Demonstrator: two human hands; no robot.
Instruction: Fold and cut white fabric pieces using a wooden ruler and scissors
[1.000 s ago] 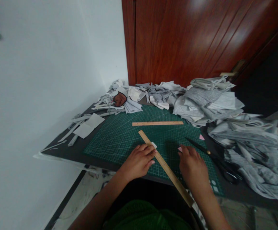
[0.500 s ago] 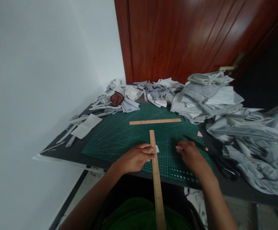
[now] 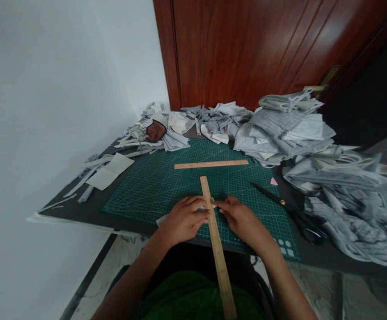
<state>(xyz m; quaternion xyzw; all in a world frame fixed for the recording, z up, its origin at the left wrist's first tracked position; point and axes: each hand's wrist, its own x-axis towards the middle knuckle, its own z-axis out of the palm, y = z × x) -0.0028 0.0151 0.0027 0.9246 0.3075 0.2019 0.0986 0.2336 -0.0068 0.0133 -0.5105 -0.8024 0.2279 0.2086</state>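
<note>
A long wooden ruler [image 3: 217,244] runs from the cutting mat towards my body, past the table's front edge. My left hand [image 3: 185,220] is closed on it, fingertips pressing its left side and top. Beneath the ruler lies a small white piece of fabric [image 3: 215,205], mostly covered by the ruler and my fingers. On the ruler's right side is my right hand [image 3: 243,221], fingers pinched and tips at the ruler's edge. The pink tailor's chalk seen in that hand earlier is now hidden by the fingers.
A second wooden ruler [image 3: 211,164] lies across the green cutting mat [image 3: 146,182]. Black scissors [image 3: 282,202] rest at right beside a pink chalk piece [image 3: 273,181]. Grey fabric piles [image 3: 289,129] stand at back and right. A white sheet [image 3: 110,171] lies left, near the wall.
My right hand has moved left to the ruler's edge with the pinched tailor's chalk. The ruler's far end has tilted slightly left, with my left hand still on it.
</note>
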